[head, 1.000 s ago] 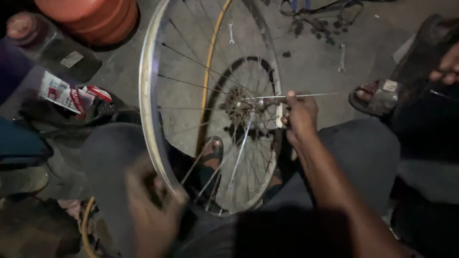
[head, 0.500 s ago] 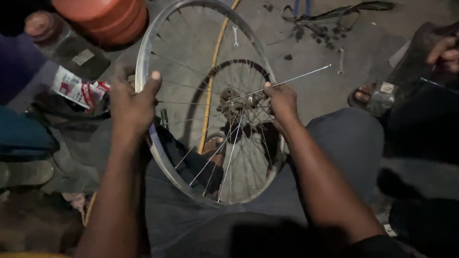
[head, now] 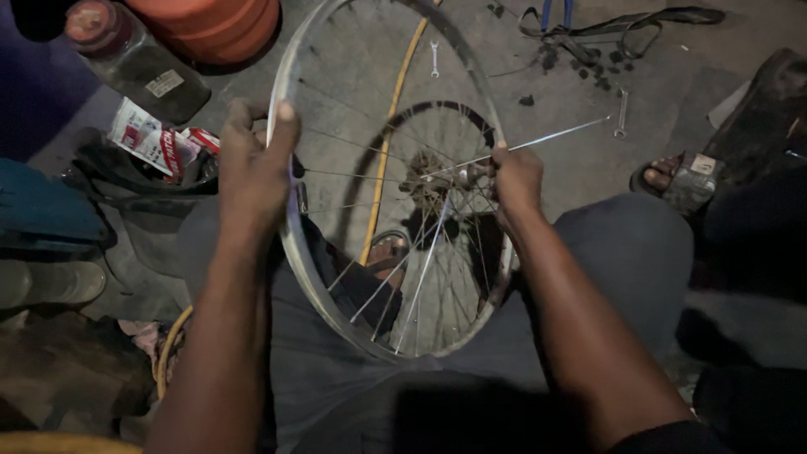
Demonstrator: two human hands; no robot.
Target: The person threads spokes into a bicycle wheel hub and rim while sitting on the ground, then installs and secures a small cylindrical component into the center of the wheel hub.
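Both hands have a grip on the bicycle wheel (head: 395, 185): the left hand (head: 252, 168) is wrapped around the rim (head: 290, 227) on its left side, thumb up over the edge, and the right hand (head: 517, 181) is closed on a loose spoke (head: 555, 136) by the hub (head: 433, 172), with the spoke's free end sticking out past the rim to the right. The wheel stands tilted over the person's lap, above a grey concrete floor (head: 580, 92).

Judging by the look of it, the spoking is only partly done. Many spokes already run from hub to rim in the lower half, while the upper half shows just a few thin ones and wide gaps.

The rim is bare silver metal, with no tyre on it. Spanners (head: 620, 111) lie on the floor beyond it, and a sandalled foot (head: 672, 175) rests to the right.
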